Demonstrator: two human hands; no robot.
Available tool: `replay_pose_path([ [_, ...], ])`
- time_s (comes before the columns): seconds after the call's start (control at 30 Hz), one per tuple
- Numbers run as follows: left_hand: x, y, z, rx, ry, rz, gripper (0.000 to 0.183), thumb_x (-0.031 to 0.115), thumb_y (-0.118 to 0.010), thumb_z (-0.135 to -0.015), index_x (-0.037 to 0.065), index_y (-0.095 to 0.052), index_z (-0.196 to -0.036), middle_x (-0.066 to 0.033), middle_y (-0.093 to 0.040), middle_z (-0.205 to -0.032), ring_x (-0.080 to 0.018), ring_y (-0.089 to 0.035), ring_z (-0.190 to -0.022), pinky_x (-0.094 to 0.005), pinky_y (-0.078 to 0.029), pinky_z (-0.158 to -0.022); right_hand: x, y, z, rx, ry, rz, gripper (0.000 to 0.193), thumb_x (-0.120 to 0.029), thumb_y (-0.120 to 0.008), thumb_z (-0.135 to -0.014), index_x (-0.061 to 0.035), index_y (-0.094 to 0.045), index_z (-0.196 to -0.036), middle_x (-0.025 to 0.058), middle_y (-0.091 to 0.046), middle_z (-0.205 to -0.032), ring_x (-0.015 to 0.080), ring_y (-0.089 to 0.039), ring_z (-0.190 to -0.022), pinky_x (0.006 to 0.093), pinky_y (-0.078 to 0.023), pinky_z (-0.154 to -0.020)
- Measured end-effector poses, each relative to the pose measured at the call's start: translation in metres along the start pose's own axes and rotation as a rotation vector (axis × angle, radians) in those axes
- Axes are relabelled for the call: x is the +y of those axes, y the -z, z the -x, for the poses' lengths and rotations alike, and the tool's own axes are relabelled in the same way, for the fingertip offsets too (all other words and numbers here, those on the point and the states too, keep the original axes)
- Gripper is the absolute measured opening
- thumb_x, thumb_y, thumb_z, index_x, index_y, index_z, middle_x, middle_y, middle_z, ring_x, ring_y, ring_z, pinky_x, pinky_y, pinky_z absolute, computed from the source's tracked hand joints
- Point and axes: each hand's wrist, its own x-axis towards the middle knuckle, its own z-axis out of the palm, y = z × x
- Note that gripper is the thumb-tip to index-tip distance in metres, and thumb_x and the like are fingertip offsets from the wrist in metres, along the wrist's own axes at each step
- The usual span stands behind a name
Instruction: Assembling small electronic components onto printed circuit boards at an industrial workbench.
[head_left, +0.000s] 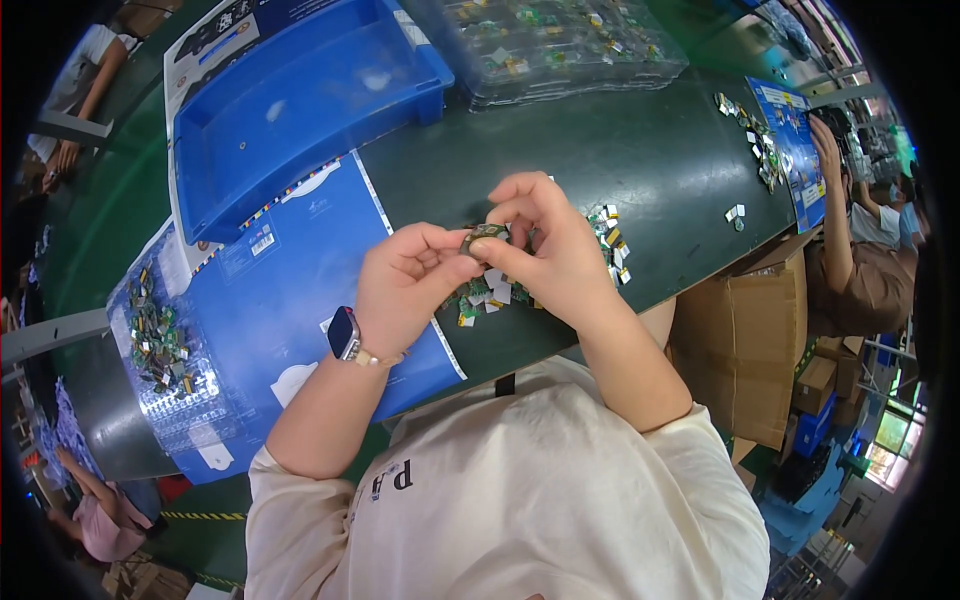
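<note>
Between my two hands, above the table, is a small green circuit board [485, 236]. My left hand [415, 268] pinches its left end between thumb and fingertips. With thumb and bent fingers, my right hand [545, 245] grips the other side of the same board. Below and behind my hands lies a loose pile of small circuit boards [490, 295] with white and yellow pieces on them. More such boards [612, 245] are scattered just right of my right hand. My fingers cover part of the held board.
A blue plastic bin [300, 110] stands at the back left on a blue printed sheet [330, 235]. Clear trays [570, 50] of boards are stacked at the back. Another board pile [160, 335] lies left, on bubble wrap. A cardboard box [735, 345] stands right; co-workers sit around.
</note>
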Motion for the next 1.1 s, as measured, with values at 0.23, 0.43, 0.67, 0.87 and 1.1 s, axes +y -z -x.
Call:
replay_pose_path([
  [0.23,0.001,0.001,0.002,-0.056,-0.026,0.012,0.009,-0.001,-0.060,-0.089,-0.003,-0.061,-0.098,-0.0092,-0.066,-0.095,-0.0141,-0.066,-0.085,-0.0246,-0.054,-0.074,0.012,0.006,-0.002,-0.229,-0.143,-0.467,0.046,-0.001,-0.071,-0.079,-0.0052,-0.048,-0.118,0.0018,-0.061,-0.089,0.0047,-0.052,-0.069,0.0206,-0.041,-0.060],
  [0.43,0.002,0.001,-0.003,0.004,0.062,0.057,0.014,0.003,-0.057,-0.092,-0.004,-0.061,-0.104,-0.0119,-0.067,-0.099,-0.0174,-0.067,-0.087,-0.0257,-0.055,-0.076,0.011,-0.002,0.000,0.126,0.255,0.107,0.028,-0.002,-0.075,-0.073,-0.0086,-0.061,-0.097,0.0031,-0.061,-0.086,0.0120,-0.058,-0.074,0.0252,-0.045,-0.061],
  [0.67,0.001,0.005,-0.005,0.039,0.055,0.327,0.022,0.003,-0.056,-0.092,-0.005,-0.060,-0.112,-0.0127,-0.066,-0.106,-0.0206,-0.067,-0.094,-0.0272,-0.055,-0.080,0.006,-0.005,0.000,0.294,0.610,0.530,0.019,-0.008,-0.079,-0.065,-0.0107,-0.069,-0.081,0.0037,-0.062,-0.083,0.0221,-0.060,-0.074,0.0318,-0.047,-0.063],
  [0.87,-0.006,0.010,-0.005,0.028,0.019,0.342,0.021,0.003,-0.060,-0.090,-0.005,-0.061,-0.109,-0.0129,-0.065,-0.106,-0.0207,-0.066,-0.095,-0.0277,-0.056,-0.080,0.003,-0.005,-0.007,0.310,0.642,0.509,0.018,-0.013,-0.077,-0.066,-0.0149,-0.068,-0.081,0.0002,-0.061,-0.081,0.0204,-0.056,-0.070,0.0311,-0.045,-0.060],
  [1.1,-0.004,0.007,-0.004,0.051,-0.017,0.299,0.017,0.001,-0.062,-0.088,-0.004,-0.063,-0.104,-0.0112,-0.067,-0.100,-0.0191,-0.067,-0.092,-0.0276,-0.055,-0.079,-0.001,-0.002,-0.006,0.274,0.632,0.550,0.018,-0.010,-0.079,-0.065,-0.0105,-0.068,-0.080,0.0045,-0.063,-0.080,0.0222,-0.060,-0.073,0.0338,-0.046,-0.064],
])
